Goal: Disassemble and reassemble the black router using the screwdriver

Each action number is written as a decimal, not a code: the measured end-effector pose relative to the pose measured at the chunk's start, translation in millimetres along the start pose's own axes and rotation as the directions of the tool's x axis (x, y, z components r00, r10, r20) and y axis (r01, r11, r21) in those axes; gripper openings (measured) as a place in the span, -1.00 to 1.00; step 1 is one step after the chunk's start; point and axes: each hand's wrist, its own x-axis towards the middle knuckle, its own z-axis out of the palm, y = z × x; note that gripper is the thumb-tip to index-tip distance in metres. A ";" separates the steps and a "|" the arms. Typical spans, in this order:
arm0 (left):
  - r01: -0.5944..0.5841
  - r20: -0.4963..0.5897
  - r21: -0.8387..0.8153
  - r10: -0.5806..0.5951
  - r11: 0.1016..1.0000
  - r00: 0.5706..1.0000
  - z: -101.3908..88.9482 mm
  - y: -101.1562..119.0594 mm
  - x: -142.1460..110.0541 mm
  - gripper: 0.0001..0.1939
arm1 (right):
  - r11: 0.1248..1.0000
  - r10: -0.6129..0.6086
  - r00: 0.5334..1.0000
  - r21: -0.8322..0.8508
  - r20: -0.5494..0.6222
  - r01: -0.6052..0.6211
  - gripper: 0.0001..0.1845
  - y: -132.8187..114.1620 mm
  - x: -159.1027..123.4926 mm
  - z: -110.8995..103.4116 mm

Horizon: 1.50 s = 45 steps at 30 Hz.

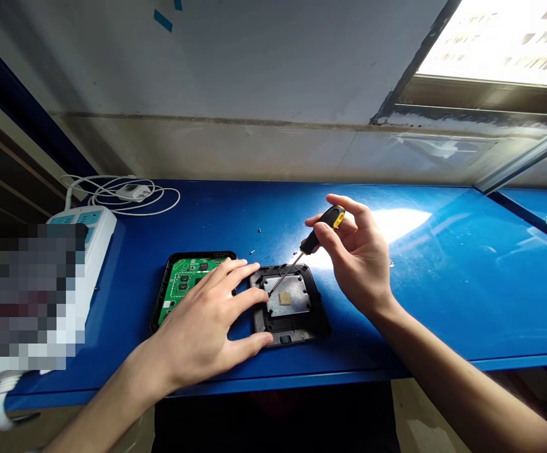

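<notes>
My right hand [358, 255] grips a black and yellow screwdriver [326, 228]. Its thin shaft slants down to the left, and the tip reaches the left edge of a metal plate [296, 296]. That plate, with a small tan square pad [284, 299] on it, lies inside a black plastic casing half [296, 331]. My left hand [207, 314] is spread, its index fingertip by the screwdriver tip and its thumb on the casing's near left part. Behind and partly under the left hand, a second black casing half holds a green circuit board [181, 286].
Tiny screws [252, 252] lie on the blue table [443, 302] beyond the casings. A white power strip [101, 233] and a coiled white cable [169, 211] with a plug occupy the left. A pixelated area covers something there. A wall rises behind; a window is at upper right.
</notes>
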 end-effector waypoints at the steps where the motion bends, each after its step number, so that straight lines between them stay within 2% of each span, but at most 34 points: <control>1: -0.001 0.003 0.000 0.001 1.000 1.000 -0.2 0.0 0.2 -0.67 | 1.000 0.002 1.000 0.001 0.002 -0.002 -0.59 0.2 0.0 0.0; 4: 0.007 0.014 -0.004 -0.007 1.000 1.000 -0.6 -0.1 1.3 -0.65 | 1.000 -0.009 1.000 0.020 0.011 0.008 -0.59 -0.5 -1.3 -0.2; 7: 0.018 0.017 -0.011 -0.018 1.000 1.000 -0.3 -0.4 1.9 -0.66 | 0.997 -0.070 0.996 0.025 0.048 0.069 -0.62 -5.9 -4.3 -0.2; 12: 0.036 0.021 -0.026 -0.035 0.999 0.999 0.6 -0.9 0.9 -0.68 | 0.980 -0.187 0.959 -0.028 0.213 0.197 -0.61 -23.8 -4.5 1.2; 14: 0.033 0.018 -0.021 -0.032 0.999 0.999 0.5 -0.9 0.9 -0.69 | 0.967 -0.232 0.920 -0.031 0.316 0.254 -0.56 -30.9 -0.9 3.0; 17: 0.011 0.012 -0.002 -0.011 1.000 1.000 -0.1 -0.4 1.5 -0.66 | 0.933 -0.293 0.835 -0.052 0.466 0.356 -0.50 -41.2 5.7 8.0; 23: 0.016 0.008 0.032 -0.017 0.999 1.000 -0.3 0.9 1.6 -0.51 | 0.771 -0.451 0.617 -0.066 0.645 0.633 -0.58 -61.7 10.2 20.7; 26: 0.030 -0.004 0.029 -0.030 0.999 1.000 -0.2 1.1 1.6 -0.43 | 0.731 -0.454 0.574 -0.083 0.682 0.677 -0.63 -67.9 8.2 22.6; 29: 0.009 -0.010 0.024 -0.008 1.000 1.000 -0.4 0.9 2.1 -0.45 | 0.737 -0.442 0.612 -0.123 0.656 0.664 -0.61 -68.1 5.8 21.3; 34: -0.026 -0.023 0.000 0.026 1.000 0.999 0.3 -0.4 1.8 -0.54 | 0.823 -0.367 0.751 -0.184 0.549 0.537 -0.56 -59.7 4.4 16.1; 37: -0.018 -0.011 -0.013 0.018 1.000 1.000 0.8 -1.1 1.0 -0.56 | 0.864 -0.314 0.806 -0.201 0.502 0.461 -0.56 -54.8 4.8 12.7; 40: -0.016 -0.003 -0.021 0.016 1.000 1.000 0.7 -1.3 0.5 -0.57 | 0.878 -0.295 0.818 -0.197 0.493 0.435 -0.57 -53.7 4.8 10.4; 45: -0.012 0.000 -0.019 0.012 1.000 1.000 0.9 -1.7 0.3 -0.57 | 0.862 -0.304 0.804 -0.212 0.511 0.461 -0.64 -59.1 2.8 7.7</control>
